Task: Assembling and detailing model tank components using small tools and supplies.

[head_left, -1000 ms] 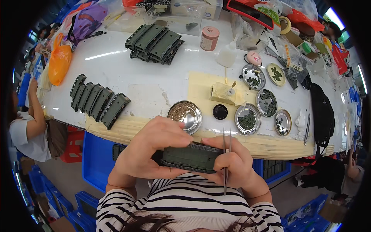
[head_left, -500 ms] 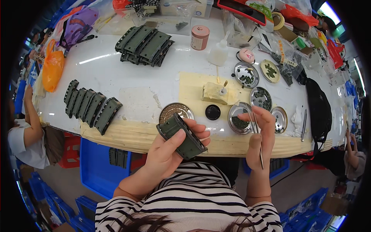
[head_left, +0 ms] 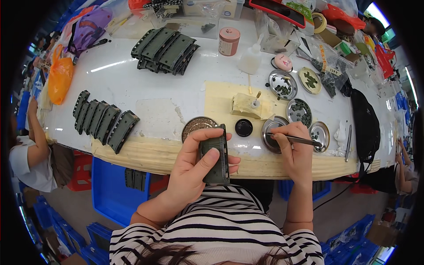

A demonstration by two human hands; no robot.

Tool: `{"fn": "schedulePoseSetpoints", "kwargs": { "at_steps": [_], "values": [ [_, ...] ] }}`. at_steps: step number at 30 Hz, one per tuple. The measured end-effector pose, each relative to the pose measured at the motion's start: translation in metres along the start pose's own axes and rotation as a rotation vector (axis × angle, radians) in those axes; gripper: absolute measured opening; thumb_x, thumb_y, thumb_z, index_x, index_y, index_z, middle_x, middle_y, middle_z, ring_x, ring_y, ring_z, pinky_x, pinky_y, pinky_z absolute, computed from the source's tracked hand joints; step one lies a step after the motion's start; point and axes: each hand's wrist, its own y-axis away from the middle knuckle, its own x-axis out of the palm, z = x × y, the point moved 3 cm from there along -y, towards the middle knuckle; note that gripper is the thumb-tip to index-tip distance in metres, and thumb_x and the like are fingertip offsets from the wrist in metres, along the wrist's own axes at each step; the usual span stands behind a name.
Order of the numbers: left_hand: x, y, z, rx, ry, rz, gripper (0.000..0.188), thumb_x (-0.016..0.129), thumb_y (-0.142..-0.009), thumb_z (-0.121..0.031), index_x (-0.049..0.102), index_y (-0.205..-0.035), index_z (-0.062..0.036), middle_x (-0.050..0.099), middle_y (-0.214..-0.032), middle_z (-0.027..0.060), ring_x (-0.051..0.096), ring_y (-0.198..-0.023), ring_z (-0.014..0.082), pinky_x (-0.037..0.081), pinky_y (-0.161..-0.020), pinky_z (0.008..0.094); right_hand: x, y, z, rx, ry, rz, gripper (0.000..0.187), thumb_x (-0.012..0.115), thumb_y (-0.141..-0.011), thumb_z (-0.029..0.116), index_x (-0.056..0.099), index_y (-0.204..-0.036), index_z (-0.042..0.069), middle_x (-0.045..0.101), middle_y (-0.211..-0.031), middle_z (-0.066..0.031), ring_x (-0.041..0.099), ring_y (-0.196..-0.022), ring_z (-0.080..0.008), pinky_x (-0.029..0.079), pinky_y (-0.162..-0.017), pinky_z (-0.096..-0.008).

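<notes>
While the white table (head_left: 159, 90) stretches away beyond both hands, a blue tray (head_left: 112, 192) sits lower, off to the left of the left grip. Well past that grip, there's a stack of green curved segments (head_left: 165, 49). And here's the left hand (head_left: 187, 165), clasping a dark green segment (head_left: 216, 171), thumb across it, as the right hand (head_left: 296, 157), at a round metal dish (head_left: 276, 121), pinches slim tweezers (head_left: 307, 141), tips just left of its fingers.

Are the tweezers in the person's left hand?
No, the right hand holds the tweezers, while the left hand holds a dark green piece.
</notes>
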Motion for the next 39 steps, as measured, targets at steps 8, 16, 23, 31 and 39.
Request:
{"fn": "schedulePoseSetpoints", "kwargs": {
  "at_steps": [8, 16, 23, 31, 39],
  "values": [
    [-0.001, -0.005, 0.004, -0.006, -0.117, 0.050, 0.017, 0.047, -0.099, -0.016, 0.053, -0.101, -0.0001, 0.049, -0.126, 0.0152, 0.064, -0.099, 0.0210, 0.055, -0.086, 0.0346, -0.004, 0.001, 0.002, -0.017, -0.122, -0.064, 0.010, 0.069, -0.080, 0.011, 0.069, -0.087, 0.004, 0.065, -0.078, -0.0049, 0.053, -0.074, -0.0227, 0.042, -0.071, -0.0329],
    [0.014, -0.016, 0.005, 0.039, -0.350, 0.165, 0.020, 0.046, -0.101, -0.019, 0.055, -0.098, -0.0012, 0.061, -0.098, 0.0054, 0.057, -0.096, 0.0101, 0.041, -0.093, 0.0262, -0.008, -0.003, 0.062, -0.417, -0.125, 0.040, 0.027, 0.072, -0.071, 0.023, 0.070, -0.092, 0.007, 0.066, -0.083, -0.0010, 0.056, -0.080, -0.0224, 0.045, -0.070, -0.0328],
    [0.001, -0.018, 0.009, 0.138, -0.479, 0.161, 0.022, 0.046, -0.101, -0.021, 0.056, -0.095, -0.0017, 0.059, -0.096, 0.0037, 0.052, -0.092, 0.0092, 0.041, -0.087, 0.0246, 0.004, -0.002, 0.079, -0.630, 0.061, 0.062, 0.037, 0.071, -0.071, 0.036, 0.069, -0.094, 0.007, 0.065, -0.084, -0.0018, 0.059, -0.077, -0.0219, 0.047, -0.065, -0.0338],
    [0.007, -0.014, 0.018, -0.077, 0.173, 0.053, 0.022, 0.048, -0.099, -0.018, 0.058, -0.100, 0.0010, 0.063, -0.099, 0.0112, 0.065, -0.089, 0.0170, 0.056, -0.083, 0.0317, 0.015, 0.010, 0.060, -0.330, -0.516, -0.016, 0.030, 0.058, -0.092, 0.026, 0.065, -0.102, -0.002, 0.067, -0.095, -0.0158, 0.064, -0.081, -0.0270, 0.053, -0.077, -0.0366],
    [0.005, -0.014, 0.025, -0.031, 0.128, 0.106, 0.028, 0.046, -0.100, -0.025, 0.057, -0.103, -0.0002, 0.059, -0.116, 0.0144, 0.065, -0.093, 0.0213, 0.056, -0.084, 0.0370, 0.025, 0.014, 0.057, -0.195, -0.626, -0.037, 0.027, 0.053, -0.094, 0.019, 0.066, -0.100, -0.004, 0.065, -0.099, -0.0187, 0.063, -0.087, -0.0267, 0.052, -0.084, -0.0394]
  ]
}}
